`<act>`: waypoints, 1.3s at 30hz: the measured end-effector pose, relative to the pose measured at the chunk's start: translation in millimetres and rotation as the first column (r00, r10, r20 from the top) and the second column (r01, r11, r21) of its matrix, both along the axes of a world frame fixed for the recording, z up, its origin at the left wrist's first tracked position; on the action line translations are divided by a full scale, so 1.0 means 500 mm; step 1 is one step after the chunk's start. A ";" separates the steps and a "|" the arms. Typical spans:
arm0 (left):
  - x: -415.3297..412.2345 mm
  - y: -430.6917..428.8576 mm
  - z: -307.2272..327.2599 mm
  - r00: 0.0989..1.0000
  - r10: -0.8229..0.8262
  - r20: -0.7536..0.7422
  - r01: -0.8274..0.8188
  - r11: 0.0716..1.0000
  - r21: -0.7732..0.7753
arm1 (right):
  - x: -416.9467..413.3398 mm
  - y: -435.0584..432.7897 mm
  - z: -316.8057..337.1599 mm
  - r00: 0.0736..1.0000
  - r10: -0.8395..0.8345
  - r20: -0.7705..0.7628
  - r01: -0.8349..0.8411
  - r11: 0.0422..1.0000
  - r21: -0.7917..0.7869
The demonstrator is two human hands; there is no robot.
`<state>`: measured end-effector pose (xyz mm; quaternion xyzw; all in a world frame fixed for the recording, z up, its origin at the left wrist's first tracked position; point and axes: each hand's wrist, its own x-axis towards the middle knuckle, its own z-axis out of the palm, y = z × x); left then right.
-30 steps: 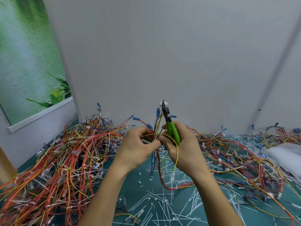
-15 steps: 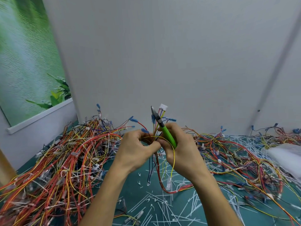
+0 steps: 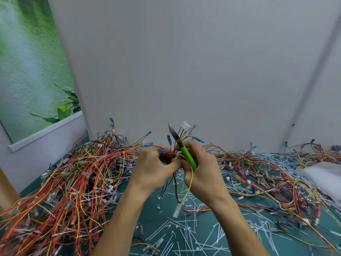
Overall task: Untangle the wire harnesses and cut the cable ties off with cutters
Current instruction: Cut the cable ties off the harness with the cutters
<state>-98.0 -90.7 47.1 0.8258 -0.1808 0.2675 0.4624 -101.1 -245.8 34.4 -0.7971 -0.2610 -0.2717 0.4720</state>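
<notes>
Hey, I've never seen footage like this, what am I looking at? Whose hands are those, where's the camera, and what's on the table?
There is no machine here: these are a person's two bare hands, filmed by a wide-angle camera worn on the head, looking forward and down, so the arms reach in from the bottom edge. The left hand and the right hand together pinch a small wire harness above the green table. The right hand also grips cutters with a green handle, blades pointing up. A big pile of tangled harnesses lies to the left, more wires to the right, and white cut cable ties are scattered in front.
</notes>
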 end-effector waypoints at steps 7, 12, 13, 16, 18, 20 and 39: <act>0.017 -0.001 -0.018 0.999 -0.033 -0.001 0.033 0.999 -0.044 | 0.002 -0.003 0.003 1.000 -0.024 0.005 0.023 0.998 0.055; 0.025 -0.001 -0.026 0.982 -0.146 -0.122 0.107 0.955 -0.278 | 0.006 -0.015 0.010 0.999 -0.046 -0.015 0.047 0.990 0.136; 0.025 0.001 -0.025 0.979 -0.169 -0.117 0.130 0.950 -0.285 | 0.008 -0.018 0.011 0.999 -0.034 -0.037 0.039 0.986 0.164; 0.026 0.009 -0.022 0.983 -0.166 -0.080 0.139 0.954 -0.266 | 0.014 -0.028 0.010 0.991 0.019 -0.135 0.019 0.963 0.268; 0.022 0.013 -0.019 0.991 -0.128 -0.043 0.112 0.958 -0.264 | 0.017 -0.033 0.010 0.990 -0.005 -0.138 0.044 0.960 0.276; 0.018 0.017 -0.013 0.997 -0.065 0.030 0.071 0.965 -0.253 | 0.018 -0.037 0.010 0.990 -0.030 -0.139 0.071 0.953 0.295; 0.029 0.074 0.018 0.967 -0.196 0.162 0.220 0.326 -0.919 | 0.034 -0.067 0.015 0.969 -0.096 -0.227 0.190 0.878 0.439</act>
